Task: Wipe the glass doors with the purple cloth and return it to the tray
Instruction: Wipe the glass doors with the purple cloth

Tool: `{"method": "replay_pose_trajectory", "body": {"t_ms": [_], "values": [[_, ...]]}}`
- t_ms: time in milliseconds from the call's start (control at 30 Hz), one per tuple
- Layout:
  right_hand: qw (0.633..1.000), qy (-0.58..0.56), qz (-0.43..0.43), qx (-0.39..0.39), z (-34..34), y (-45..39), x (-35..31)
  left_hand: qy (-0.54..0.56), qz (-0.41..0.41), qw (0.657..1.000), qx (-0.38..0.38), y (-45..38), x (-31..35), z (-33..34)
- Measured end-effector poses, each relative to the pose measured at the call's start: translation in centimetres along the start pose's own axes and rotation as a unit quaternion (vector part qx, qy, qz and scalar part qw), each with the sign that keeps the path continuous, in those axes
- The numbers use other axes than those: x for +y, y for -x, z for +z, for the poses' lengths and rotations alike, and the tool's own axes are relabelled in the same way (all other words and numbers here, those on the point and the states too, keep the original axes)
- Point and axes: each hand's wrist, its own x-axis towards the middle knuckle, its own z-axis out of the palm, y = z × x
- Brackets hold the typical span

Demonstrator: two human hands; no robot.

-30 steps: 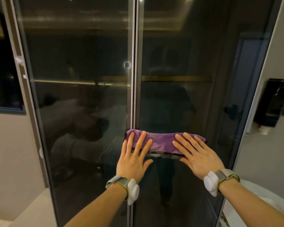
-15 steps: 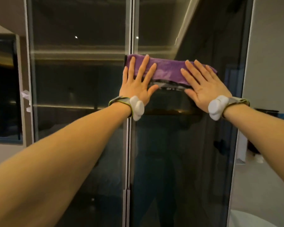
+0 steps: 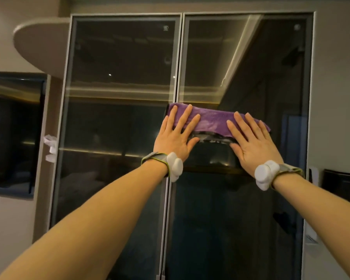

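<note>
The folded purple cloth lies flat against the right glass door, just right of the metal seam between the two doors. My left hand presses its left end with fingers spread. My right hand presses its right end the same way. Both arms reach up at about head height. The left glass door is dark and reflects ceiling lights. No tray is in view.
A curved ledge juts out at the upper left. A dark screen hangs on the left wall. A white clip sits on the left door frame. A dark wall dispenser is on the right.
Both hands slid the cloth up the right door from waist height to about head height, and my view tilted upward to show the top of the doors.
</note>
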Motion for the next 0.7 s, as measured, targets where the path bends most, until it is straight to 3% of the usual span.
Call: {"method": "replay_pose_trajectory", "body": {"t_ms": [367, 700], "values": [[0.997, -0.059, 0.01, 0.045, -2.3, -3.0, -2.5, 0.018, 0.001, 1.0, -0.006, -0.4, -2.9, -1.1], [0.999, -0.026, -0.034, -0.014, -3.7, -16.8, -9.1, 0.003, -0.097, 0.995, -0.035, -5.1, -14.0, -4.0]]}}
